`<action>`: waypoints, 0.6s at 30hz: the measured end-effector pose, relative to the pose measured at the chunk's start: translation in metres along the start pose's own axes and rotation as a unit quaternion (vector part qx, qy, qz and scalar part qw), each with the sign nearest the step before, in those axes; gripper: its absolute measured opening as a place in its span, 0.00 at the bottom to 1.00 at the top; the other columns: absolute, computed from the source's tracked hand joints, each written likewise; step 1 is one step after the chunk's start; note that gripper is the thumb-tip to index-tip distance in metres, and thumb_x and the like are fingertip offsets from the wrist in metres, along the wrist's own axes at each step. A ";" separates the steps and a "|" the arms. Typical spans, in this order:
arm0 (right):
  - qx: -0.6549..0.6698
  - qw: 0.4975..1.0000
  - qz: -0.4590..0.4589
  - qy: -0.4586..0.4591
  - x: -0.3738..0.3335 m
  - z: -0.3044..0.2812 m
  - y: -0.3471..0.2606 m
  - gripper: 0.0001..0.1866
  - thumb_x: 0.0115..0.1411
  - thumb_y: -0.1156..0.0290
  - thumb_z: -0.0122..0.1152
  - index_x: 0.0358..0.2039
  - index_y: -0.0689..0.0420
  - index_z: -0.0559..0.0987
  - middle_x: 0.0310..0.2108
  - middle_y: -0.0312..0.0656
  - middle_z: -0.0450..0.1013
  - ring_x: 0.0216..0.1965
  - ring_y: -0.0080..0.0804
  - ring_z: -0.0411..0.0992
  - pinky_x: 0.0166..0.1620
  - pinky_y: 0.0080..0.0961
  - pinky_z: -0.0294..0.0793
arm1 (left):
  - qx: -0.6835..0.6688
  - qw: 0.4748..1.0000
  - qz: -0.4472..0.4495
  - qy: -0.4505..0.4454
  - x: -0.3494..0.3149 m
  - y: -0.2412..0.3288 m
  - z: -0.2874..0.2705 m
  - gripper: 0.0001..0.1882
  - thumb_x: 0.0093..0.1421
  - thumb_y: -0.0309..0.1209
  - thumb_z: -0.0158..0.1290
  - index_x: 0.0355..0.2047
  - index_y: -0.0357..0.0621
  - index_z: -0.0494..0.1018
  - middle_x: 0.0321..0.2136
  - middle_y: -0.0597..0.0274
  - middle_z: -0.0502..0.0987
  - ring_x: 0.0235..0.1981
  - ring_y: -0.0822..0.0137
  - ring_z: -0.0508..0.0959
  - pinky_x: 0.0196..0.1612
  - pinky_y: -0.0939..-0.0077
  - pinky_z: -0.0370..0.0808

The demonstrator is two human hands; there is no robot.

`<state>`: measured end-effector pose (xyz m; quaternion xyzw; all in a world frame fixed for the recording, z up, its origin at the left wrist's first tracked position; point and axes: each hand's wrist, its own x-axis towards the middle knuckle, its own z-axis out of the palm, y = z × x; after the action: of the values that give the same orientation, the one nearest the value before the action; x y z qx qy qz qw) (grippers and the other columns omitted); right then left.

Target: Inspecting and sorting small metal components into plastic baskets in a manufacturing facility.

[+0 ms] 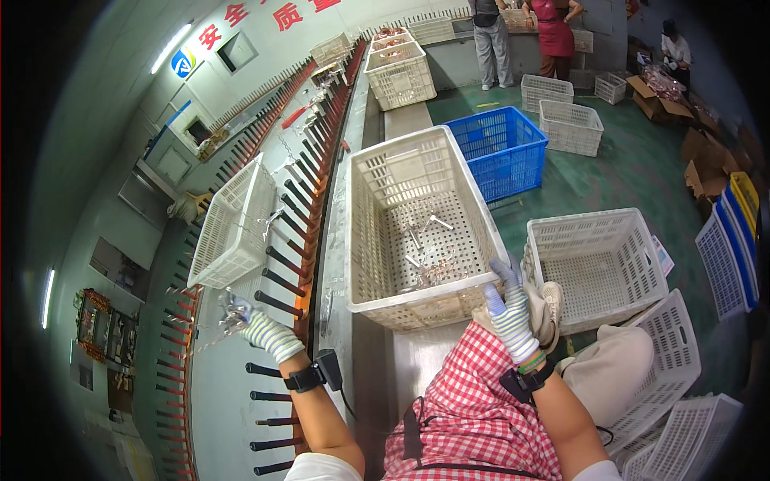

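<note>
My left hand [269, 332], in a striped knit glove with grey fingertips, is closed around a cluster of small shiny metal pieces [234, 311] over the bench on the left; their exact kind is too small to make out. My right hand [511, 319], gloved alike, has its fingers stretched out and apart at the near right corner of a large white plastic crate [425, 297]. Nothing shows in that hand. On the crate's perforated floor lie several small metal pieces with white stems [437, 222] and some loose coppery bits.
Black-handled rods [282, 260] line the bench edge. A smaller white crate [233, 228] tilts over the bench, metal pieces hanging by it. Right of me stand a blue crate [501, 152] and white crates [595, 268]. People [553, 36] are at the back, near cardboard boxes [658, 100].
</note>
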<state>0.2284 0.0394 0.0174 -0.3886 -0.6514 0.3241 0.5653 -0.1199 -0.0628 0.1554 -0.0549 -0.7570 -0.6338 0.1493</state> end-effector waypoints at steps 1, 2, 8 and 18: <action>-0.001 1.000 0.002 -0.001 -0.001 0.000 0.007 0.21 0.58 0.65 0.54 0.51 0.57 0.67 0.57 0.52 0.56 0.59 0.45 0.56 0.58 0.34 0.57 | -0.107 0.994 -0.003 -0.013 -0.034 0.038 -0.007 0.14 0.58 0.31 0.50 0.44 0.41 0.71 0.34 0.65 0.74 0.29 0.74 0.70 0.36 0.81 0.69; -0.018 0.999 -0.038 -0.004 -0.001 -0.001 0.013 0.21 0.57 0.65 0.54 0.51 0.57 0.67 0.57 0.52 0.56 0.58 0.45 0.56 0.58 0.34 0.57 | -0.169 0.982 0.063 -0.060 -0.011 0.019 -0.006 0.14 0.58 0.31 0.50 0.44 0.41 0.70 0.34 0.65 0.74 0.30 0.73 0.72 0.37 0.79 0.71; 0.011 1.000 -0.013 -0.003 0.002 -0.004 -0.005 0.21 0.57 0.65 0.54 0.51 0.57 0.67 0.57 0.52 0.56 0.58 0.45 0.57 0.58 0.34 0.57 | -0.310 0.936 -0.038 -0.163 -0.039 0.013 0.030 0.16 0.58 0.28 0.52 0.46 0.40 0.68 0.37 0.59 0.73 0.36 0.69 0.75 0.41 0.75 0.75; 0.050 0.998 0.020 -0.010 -0.002 0.000 -0.001 0.21 0.57 0.68 0.54 0.51 0.56 0.66 0.58 0.53 0.56 0.59 0.47 0.55 0.59 0.35 0.55 | -0.105 0.994 -0.014 -0.017 0.011 -0.066 0.074 0.20 0.56 0.38 0.54 0.44 0.38 0.69 0.37 0.58 0.75 0.31 0.66 0.71 0.35 0.71 0.70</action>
<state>0.2283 0.0369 0.0168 -0.3698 -0.6320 0.3715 0.5707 -0.1601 -0.0045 0.0848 -0.0705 -0.6896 -0.7105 0.1207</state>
